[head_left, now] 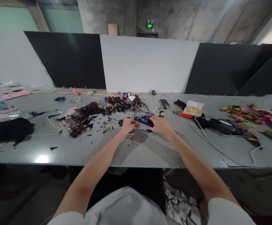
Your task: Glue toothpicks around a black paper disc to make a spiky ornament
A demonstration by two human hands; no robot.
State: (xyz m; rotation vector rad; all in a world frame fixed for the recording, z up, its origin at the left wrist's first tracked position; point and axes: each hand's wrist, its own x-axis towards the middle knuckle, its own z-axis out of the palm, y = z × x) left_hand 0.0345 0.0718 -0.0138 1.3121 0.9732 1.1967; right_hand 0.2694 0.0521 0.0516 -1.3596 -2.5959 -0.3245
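Observation:
In the head view my right hand (160,124) is closed around the right end of a dark blue hand tool (143,120), shaped like a glue gun, just above the table. My left hand (128,125) is at the tool's left end, fingers pinched together; what they hold is too small to make out. A pale ring-shaped thing (132,131) shows just below my left fingers. Left of that hand lie short wooden sticks (110,126) and black scraps. Behind my hands is a row of dark balls with sticks poking out (119,104).
A pile of dark, crinkled pieces (82,120) lies left, beside loose sticks (62,127). A phone-like slab (164,103) lies behind my right hand. White cables (217,147), a black adapter (221,126) and colourful bits (240,115) lie right. White panels (147,62) stand behind the table.

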